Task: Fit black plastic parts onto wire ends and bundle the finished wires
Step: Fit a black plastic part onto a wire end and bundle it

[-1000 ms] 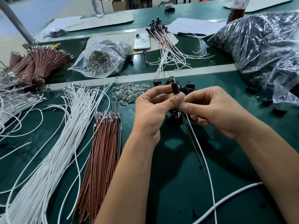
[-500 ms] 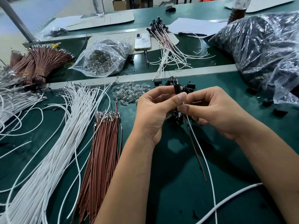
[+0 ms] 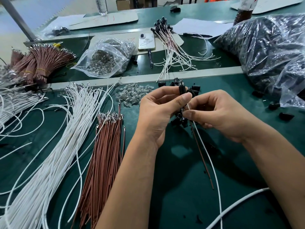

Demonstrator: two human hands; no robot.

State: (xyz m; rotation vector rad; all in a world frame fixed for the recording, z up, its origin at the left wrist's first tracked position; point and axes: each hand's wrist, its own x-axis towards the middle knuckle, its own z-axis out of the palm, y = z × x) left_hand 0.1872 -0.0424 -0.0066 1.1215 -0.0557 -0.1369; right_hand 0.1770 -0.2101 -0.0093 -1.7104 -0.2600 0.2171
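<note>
Left hand: raised over the table, thumb and fingers pinching a black part upright.
Right hand: fingertips pinching the white wire just below that part.
Brown wire: hanging beside the white one.
Around: loose black parts lying behind the hands; brown wires and white wires lying left.

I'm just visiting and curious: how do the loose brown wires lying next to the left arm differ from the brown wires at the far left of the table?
The loose brown wires lie flat, side by side and untied; the far brown bundles are tied with yellow bands and fan out. The loose ones lie beside the white wires; the bundles sit beyond the metal strip. Both have small metal ends.
</note>
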